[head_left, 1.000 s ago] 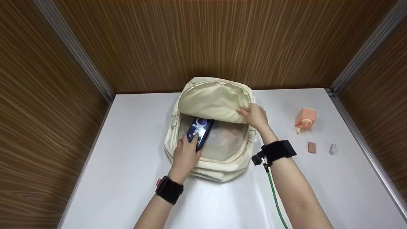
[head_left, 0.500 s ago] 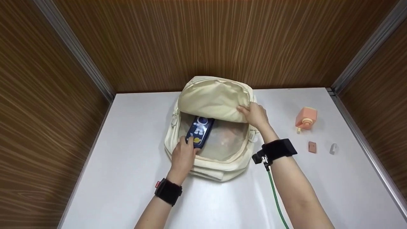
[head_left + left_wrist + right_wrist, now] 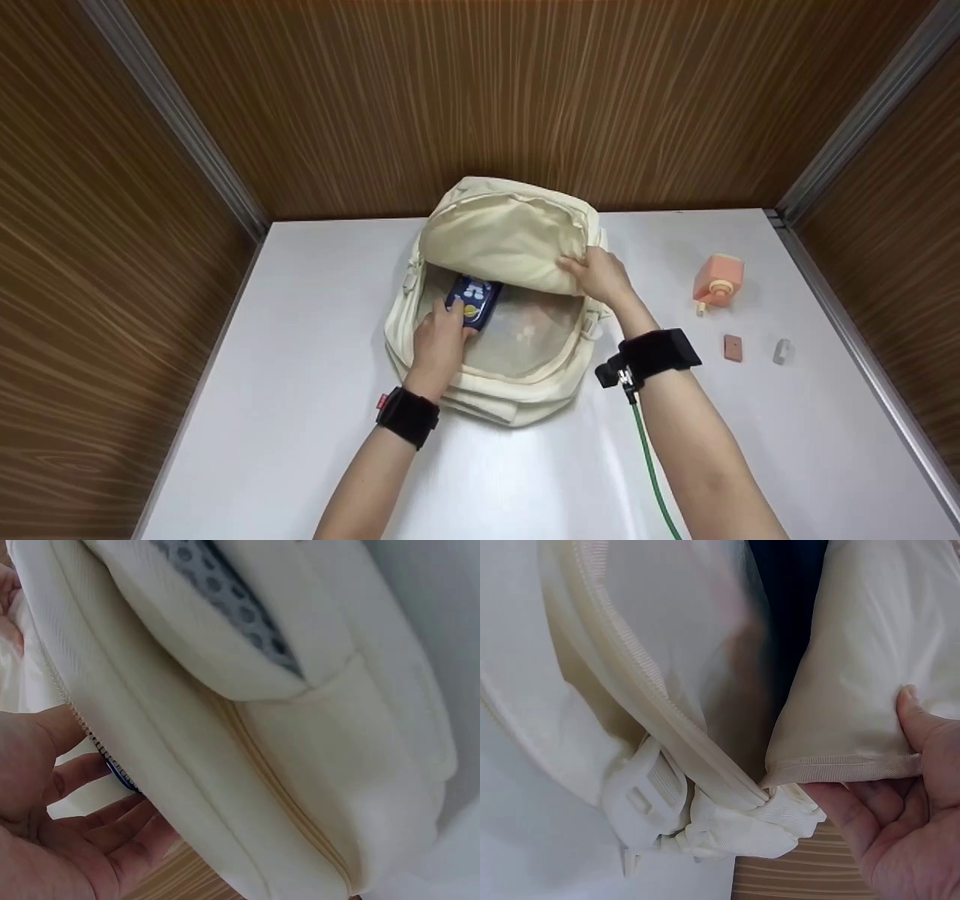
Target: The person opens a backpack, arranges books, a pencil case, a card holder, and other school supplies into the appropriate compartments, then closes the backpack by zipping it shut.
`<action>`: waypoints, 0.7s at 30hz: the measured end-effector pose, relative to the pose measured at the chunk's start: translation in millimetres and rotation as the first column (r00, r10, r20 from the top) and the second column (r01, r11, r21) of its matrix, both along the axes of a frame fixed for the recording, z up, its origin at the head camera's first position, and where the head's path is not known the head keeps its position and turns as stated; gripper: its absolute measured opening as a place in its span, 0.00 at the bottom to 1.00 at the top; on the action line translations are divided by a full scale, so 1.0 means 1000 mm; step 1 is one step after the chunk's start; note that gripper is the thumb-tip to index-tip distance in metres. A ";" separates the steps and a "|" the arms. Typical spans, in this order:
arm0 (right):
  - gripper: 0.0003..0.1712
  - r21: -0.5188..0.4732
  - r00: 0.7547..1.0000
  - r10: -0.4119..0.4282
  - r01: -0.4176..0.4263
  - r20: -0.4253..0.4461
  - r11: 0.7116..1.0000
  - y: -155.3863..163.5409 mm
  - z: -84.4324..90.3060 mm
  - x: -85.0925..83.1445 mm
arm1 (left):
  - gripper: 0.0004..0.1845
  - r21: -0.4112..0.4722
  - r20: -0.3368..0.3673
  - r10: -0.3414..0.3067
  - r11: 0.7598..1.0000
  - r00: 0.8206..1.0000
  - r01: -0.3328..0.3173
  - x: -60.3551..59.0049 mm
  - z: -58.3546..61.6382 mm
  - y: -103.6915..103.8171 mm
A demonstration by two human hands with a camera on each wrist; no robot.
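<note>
The left hand [image 3: 439,341] grasps a glossy dark-blue rectangular case [image 3: 474,298] inside the soft cream fabric backpack [image 3: 420,352]; the right hand [image 3: 604,276] pinches its folded flap [image 3: 506,232].

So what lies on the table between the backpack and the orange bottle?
In the head view, only bare white table lies between the backpack and the orange bottle.
</note>
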State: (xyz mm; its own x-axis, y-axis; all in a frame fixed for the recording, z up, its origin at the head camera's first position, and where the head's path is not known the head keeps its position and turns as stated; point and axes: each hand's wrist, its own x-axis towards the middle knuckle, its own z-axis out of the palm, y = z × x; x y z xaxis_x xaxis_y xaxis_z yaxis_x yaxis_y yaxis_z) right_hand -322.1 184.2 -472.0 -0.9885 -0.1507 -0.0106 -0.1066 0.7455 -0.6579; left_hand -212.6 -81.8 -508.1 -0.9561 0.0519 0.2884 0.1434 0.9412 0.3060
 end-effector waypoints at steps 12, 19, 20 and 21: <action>0.25 -0.015 1.000 0.014 -0.014 0.022 1.000 0.000 -0.002 0.003 | 0.32 -0.022 -0.002 0.065 0.998 0.998 -0.065 -0.011 0.009 -0.004; 0.22 -0.072 0.997 0.063 -0.060 0.039 0.996 0.003 -0.009 0.005 | 0.43 0.202 -0.227 0.114 0.977 0.967 -0.068 -0.027 0.022 -0.029; 0.22 -0.076 0.997 0.069 -0.066 0.040 0.995 0.003 -0.010 0.005 | 0.45 0.254 -0.233 0.087 0.967 0.969 -0.026 -0.032 0.024 -0.033; 0.23 -0.079 0.996 0.078 -0.075 0.045 0.994 0.003 -0.011 0.005 | 0.47 0.304 -0.221 0.053 0.953 0.974 0.017 -0.035 0.026 -0.037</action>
State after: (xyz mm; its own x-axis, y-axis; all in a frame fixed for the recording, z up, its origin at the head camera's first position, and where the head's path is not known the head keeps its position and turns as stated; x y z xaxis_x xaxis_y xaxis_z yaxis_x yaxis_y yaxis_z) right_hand -316.7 187.1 -482.9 -0.9727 -0.2280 -0.0433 -0.1282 0.6835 -0.7186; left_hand -248.0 -118.9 -481.8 -0.8650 -0.0872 0.4941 0.2254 0.8123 0.5380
